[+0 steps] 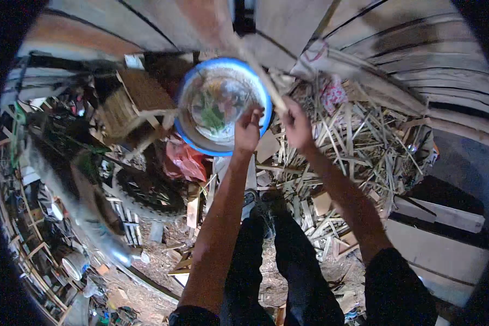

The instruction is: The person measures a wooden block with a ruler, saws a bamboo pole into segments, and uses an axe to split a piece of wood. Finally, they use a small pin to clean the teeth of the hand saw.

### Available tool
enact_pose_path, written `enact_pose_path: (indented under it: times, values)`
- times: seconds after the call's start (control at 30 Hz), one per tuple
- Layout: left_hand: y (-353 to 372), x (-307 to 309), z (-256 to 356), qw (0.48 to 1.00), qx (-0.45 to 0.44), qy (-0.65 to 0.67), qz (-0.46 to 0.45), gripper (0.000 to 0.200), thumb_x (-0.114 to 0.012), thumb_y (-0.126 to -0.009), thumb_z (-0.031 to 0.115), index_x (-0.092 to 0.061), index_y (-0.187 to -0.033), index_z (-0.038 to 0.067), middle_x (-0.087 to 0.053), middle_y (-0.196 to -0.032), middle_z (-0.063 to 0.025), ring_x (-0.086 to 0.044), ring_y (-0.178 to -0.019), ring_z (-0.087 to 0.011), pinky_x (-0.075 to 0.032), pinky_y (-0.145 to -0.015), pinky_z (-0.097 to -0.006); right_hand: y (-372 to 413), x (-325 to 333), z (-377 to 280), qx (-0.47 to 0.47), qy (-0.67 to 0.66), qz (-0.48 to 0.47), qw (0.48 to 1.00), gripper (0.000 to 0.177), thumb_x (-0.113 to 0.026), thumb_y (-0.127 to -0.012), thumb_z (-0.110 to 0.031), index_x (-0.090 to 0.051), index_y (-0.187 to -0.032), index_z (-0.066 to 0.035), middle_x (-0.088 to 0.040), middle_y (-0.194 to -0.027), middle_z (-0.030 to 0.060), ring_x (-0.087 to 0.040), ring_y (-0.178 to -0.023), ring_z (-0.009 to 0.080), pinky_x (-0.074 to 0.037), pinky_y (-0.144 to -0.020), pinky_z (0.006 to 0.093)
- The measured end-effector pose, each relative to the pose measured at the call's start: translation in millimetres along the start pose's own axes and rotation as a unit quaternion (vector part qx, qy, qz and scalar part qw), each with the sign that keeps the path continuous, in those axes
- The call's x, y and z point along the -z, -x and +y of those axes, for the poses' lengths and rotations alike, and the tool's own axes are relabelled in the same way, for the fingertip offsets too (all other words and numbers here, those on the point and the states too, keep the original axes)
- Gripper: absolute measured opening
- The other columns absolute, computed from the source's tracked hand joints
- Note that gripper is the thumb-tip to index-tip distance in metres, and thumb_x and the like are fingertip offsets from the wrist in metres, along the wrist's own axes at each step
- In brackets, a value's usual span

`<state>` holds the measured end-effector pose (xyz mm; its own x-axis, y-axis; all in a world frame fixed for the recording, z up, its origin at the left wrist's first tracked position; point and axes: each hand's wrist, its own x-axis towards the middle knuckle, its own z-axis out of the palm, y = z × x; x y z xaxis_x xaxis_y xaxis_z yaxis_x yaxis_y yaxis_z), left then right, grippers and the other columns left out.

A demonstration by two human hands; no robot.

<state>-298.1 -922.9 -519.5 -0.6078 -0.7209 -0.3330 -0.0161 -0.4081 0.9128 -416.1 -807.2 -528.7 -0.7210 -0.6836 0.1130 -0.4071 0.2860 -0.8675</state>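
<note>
My right hand (297,124) is closed round the lower end of a long, pale wooden strip (263,79). The strip slants up and to the left, past the right side of a blue-rimmed basin (186,130), and its upper part is blurred. My left hand (248,130) is over the basin's lower right rim, apart from the strip, with its fingers loosely bent and apart and nothing visible in them. Green leafy stuff (212,115) and other blurred things show in the basin.
Split wood pieces (358,146) cover the floor to the right. A wheel (146,190) and a wooden box (146,89) are at left, with a red plastic bag (187,160) below the basin. A plank wall (418,43) rises ahead; boards (445,250) lie at lower right.
</note>
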Motion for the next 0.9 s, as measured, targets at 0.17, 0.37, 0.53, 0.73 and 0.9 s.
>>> enact_pose_path:
  times: [0.17, 0.37, 0.53, 0.73, 0.9]
  values:
    - [77.4, -64.0, 174.0, 0.989, -0.054, 0.109, -0.086, 0.014, -0.058, -0.098, 0.011, -0.063, -0.095, -0.002, -0.059, -0.081, -0.0002, -0.055, -0.077, -0.0094, -0.046, -0.071, -0.0258, 54.2, 98.3, -173.4, -0.201, -0.182, -0.037, 0.962, 0.022, -0.058, -0.094, -0.012, -0.054, -0.114, -0.004, -0.061, -0.078, 0.0091, -0.058, -0.070, 0.0155, -0.048, -0.066, 0.0328]
    - [152.5, -141.4, 415.0, 0.985, -0.084, 0.008, -0.147, 0.020, -0.063, -0.095, 0.013, -0.063, -0.077, 0.004, -0.057, -0.072, 0.0028, -0.050, -0.067, -0.0056, -0.043, -0.062, -0.0234, 51.1, 252.1, -402.5, -0.204, -0.063, -0.076, 0.974, 0.032, -0.055, -0.099, -0.020, -0.057, -0.121, 0.003, -0.067, -0.100, 0.0110, -0.064, -0.093, 0.0153, -0.051, -0.078, 0.0320]
    - [204.7, -196.8, 568.1, 0.972, -0.109, -0.078, -0.193, 0.025, -0.066, -0.094, 0.022, -0.062, -0.074, 0.009, -0.057, -0.070, 0.0034, -0.051, -0.064, -0.0068, -0.045, -0.061, -0.0240, 73.8, 318.8, -476.0, -0.156, -0.187, 0.032, 0.969, 0.033, -0.053, -0.100, -0.025, -0.061, -0.114, 0.004, -0.067, -0.093, 0.0089, -0.065, -0.085, 0.0161, -0.052, -0.078, 0.0342]
    - [259.9, -263.4, 642.0, 0.975, -0.011, 0.072, -0.209, 0.015, -0.068, -0.092, 0.022, -0.066, -0.087, 0.009, -0.060, -0.078, 0.0025, -0.057, -0.067, -0.0097, -0.053, -0.060, -0.0308, 102.9, 422.2, -609.8, -0.079, -0.369, 0.184, 0.908, 0.048, -0.046, -0.103, -0.035, -0.054, -0.127, 0.006, -0.067, -0.097, 0.0098, -0.067, -0.090, 0.0199, -0.053, -0.081, 0.0351]
    - [311.6, -306.9, 624.8, 0.962, 0.020, 0.111, -0.250, 0.022, -0.065, -0.093, 0.018, -0.065, -0.109, 0.003, -0.068, -0.104, -0.0088, -0.066, -0.092, -0.0206, -0.055, -0.077, -0.0333, 168.6, 466.5, -635.1, -0.086, -0.486, 0.273, 0.826, 0.044, -0.047, -0.103, -0.034, -0.058, -0.119, 0.005, -0.067, -0.108, 0.0126, -0.066, -0.095, 0.0217, -0.052, -0.086, 0.0376]
